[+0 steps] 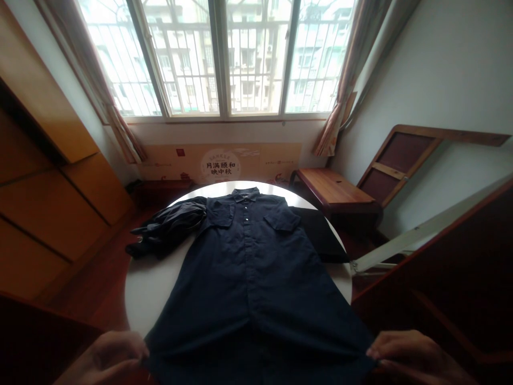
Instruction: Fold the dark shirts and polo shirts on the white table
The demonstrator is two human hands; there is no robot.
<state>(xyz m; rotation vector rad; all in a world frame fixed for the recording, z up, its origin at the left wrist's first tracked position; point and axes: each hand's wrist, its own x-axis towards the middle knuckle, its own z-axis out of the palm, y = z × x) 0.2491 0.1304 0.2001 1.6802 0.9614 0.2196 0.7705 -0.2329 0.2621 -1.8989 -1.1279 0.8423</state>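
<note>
A dark navy button-up shirt [248, 267] lies front up on a round white table [150, 289], its collar at the far edge. Both sleeves are folded in across the chest. My left hand [106, 355] pinches the shirt's lower left side, and my right hand [412, 355] pinches the lower right side. Between them the cloth is pulled wide, with creases running toward each hand. The bottom hem runs out of view below.
A crumpled black garment [176, 219] lies left of the shirt, partly over the table edge. Flat black cloth [324, 238] lies at the right. Beyond stand a low wooden table [336, 184], a leaning wooden frame [385, 166], cabinets [60, 214] and a window [224, 59].
</note>
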